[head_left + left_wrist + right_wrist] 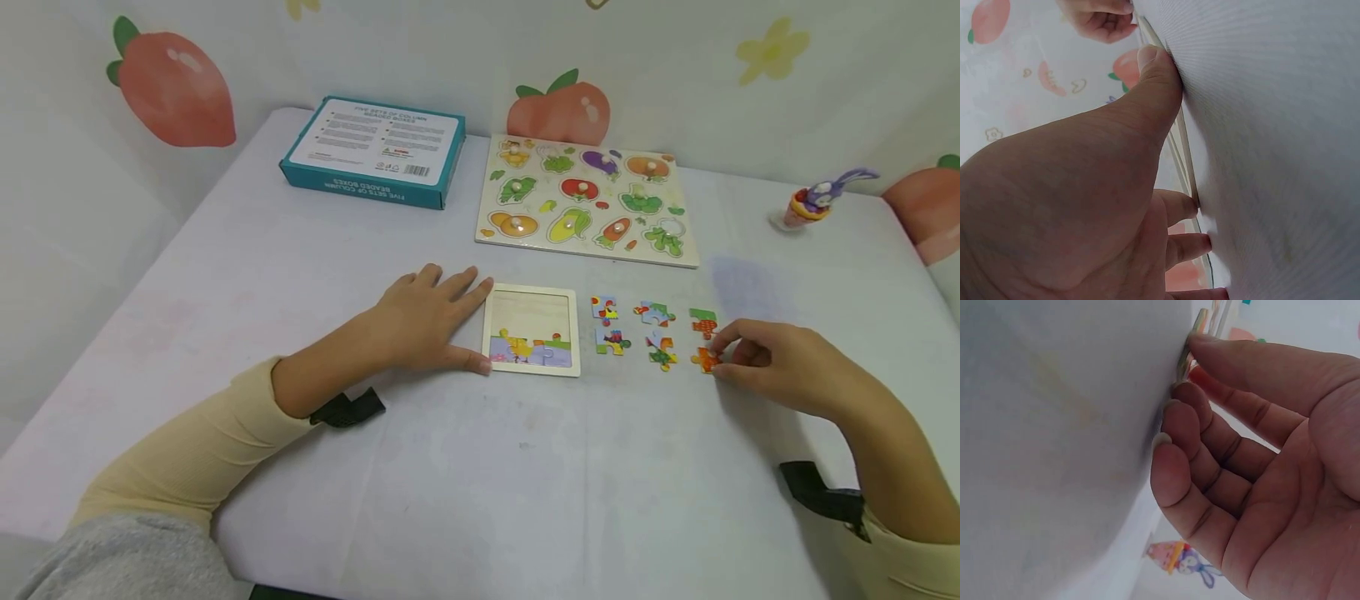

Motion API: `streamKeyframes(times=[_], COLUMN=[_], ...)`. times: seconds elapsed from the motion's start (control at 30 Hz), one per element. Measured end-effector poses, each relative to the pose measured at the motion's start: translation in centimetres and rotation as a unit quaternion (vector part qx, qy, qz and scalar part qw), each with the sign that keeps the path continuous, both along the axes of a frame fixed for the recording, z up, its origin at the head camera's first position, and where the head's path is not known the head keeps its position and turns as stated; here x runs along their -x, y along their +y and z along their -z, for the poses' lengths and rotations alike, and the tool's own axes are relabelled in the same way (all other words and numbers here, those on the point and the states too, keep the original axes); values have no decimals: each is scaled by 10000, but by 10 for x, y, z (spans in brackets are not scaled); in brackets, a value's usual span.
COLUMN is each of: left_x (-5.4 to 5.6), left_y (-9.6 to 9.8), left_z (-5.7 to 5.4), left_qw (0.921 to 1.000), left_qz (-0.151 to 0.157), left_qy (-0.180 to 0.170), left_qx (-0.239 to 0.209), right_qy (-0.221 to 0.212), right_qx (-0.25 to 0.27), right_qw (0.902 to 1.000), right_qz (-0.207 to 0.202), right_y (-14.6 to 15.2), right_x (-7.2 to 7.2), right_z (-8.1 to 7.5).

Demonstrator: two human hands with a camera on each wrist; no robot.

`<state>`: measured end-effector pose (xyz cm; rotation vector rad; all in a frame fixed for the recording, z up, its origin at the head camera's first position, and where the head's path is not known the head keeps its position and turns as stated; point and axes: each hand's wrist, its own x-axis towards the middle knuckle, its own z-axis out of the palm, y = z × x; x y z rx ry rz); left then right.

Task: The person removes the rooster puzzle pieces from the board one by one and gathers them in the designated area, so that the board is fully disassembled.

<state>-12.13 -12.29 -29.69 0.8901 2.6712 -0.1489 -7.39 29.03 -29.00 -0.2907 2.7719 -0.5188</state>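
In the head view, my left hand lies with fingers spread, its thumb and index finger touching the left side of a wooden puzzle frame. Joined jigsaw pieces line the bottom of the frame, and bare wood shows above them. On the right, my right hand pinches an orange jigsaw piece between thumb and index finger, low at the tabletop. The right wrist view shows this piece edge-on at the thumb tip, the other fingers curled. Several loose pieces, among them a green-and-red one, lie between frame and right hand.
A vegetable peg puzzle board lies behind the frame. To its left is a teal-edged box. At the far right stands a small rabbit figurine. A fruit-patterned cloth hangs behind the table.
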Motion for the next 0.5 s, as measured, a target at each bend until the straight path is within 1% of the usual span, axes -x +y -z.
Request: streamKeyframes(times=[0.13,0.27,0.37,0.5], left_x=[0,0,0,0], left_y=[0,0,0,0], left_z=[0,-1,0,0], left_qw=[10000,10000,10000,10000], left_qz=[12,30,30,41], left_qy=[18,27,25,33], left_qx=[38,60,54,25], right_qy=[5,245,410,406], right_qx=[-15,-25,-14,45], right_qw=[10000,9997,9989,9983], right_qz=[16,-89,-223,-422], right_y=[1,-3,-13,-34], right_x=[-1,-1,2,6], right_z=[-1,-1,-4,-10])
